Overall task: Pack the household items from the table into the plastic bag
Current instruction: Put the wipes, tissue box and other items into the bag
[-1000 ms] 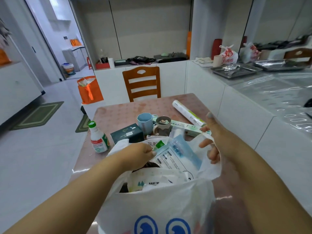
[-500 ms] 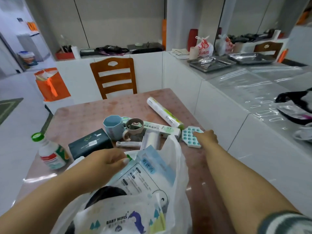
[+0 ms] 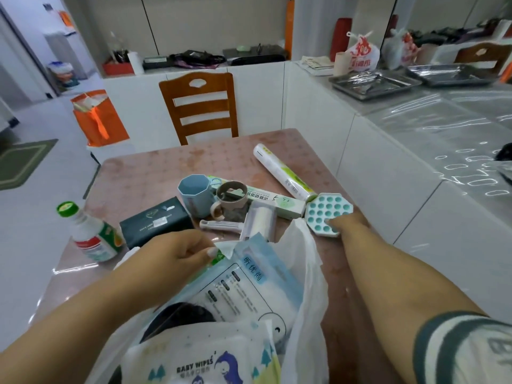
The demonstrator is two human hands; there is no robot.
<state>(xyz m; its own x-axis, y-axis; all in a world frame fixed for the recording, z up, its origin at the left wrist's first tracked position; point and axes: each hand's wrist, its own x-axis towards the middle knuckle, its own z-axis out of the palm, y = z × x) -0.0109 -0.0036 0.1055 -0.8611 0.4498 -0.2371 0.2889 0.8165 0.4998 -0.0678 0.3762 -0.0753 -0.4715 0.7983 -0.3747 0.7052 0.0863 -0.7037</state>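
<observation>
The hexagonal teal tray [image 3: 328, 213], dotted with round cells, lies flat near the right edge of the table [image 3: 155, 176], just beyond the bag's mouth. The person's right hand [image 3: 347, 224] rests on its near corner, fingers curled over the edge; whether they have actually pinched the tray or only touch it is hard to tell, since the fingertips are hidden. The tray lies ahead of and slightly left of that hand, and right of the plastic bag [image 3: 307, 273], so the coming move looks like a short pull back and leftward into the opening. The right hand is plainly the nearer one.

The left hand [image 3: 177, 256] is closed on the bag's rim at its far left side, pinching the white film and holding the mouth open. Inside, a blue-and-white packet [image 3: 249, 286] stands tilted and a baby wipes pack [image 3: 199, 364] lies nearest the camera.

Still on the table, left of the tray: a long box [image 3: 273, 202], a roll [image 3: 284, 173] angled away, a lint roller [image 3: 257, 220], a blue cup [image 3: 194, 194], a beige mug [image 3: 230, 199], a dark box [image 3: 156, 220] and a green-capped bottle [image 3: 91, 234].
</observation>
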